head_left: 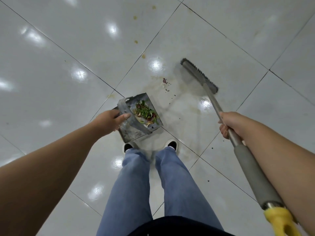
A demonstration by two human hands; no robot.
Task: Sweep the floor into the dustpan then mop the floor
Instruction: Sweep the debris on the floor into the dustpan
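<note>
Dustpan [136, 132] holds green and red scraps [144, 114], gripped by left hand [109, 120].

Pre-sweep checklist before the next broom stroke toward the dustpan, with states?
1. Right hand gripping the silver metal broom handle: ok.
2. Left hand holding the grey metal dustpan by its strap handle: ok.
3. Dustpan mouth faces the loose scraps on the white tiled floor: ok.
4. Dustpan lip flat on the floor: cannot tell.
5. Dark-bristled broom head lies beyond the scraps, so a pull brings them in: ok.
6. Floor swept clean: not ok; dark crumbs and yellowish stains remain.
</note>
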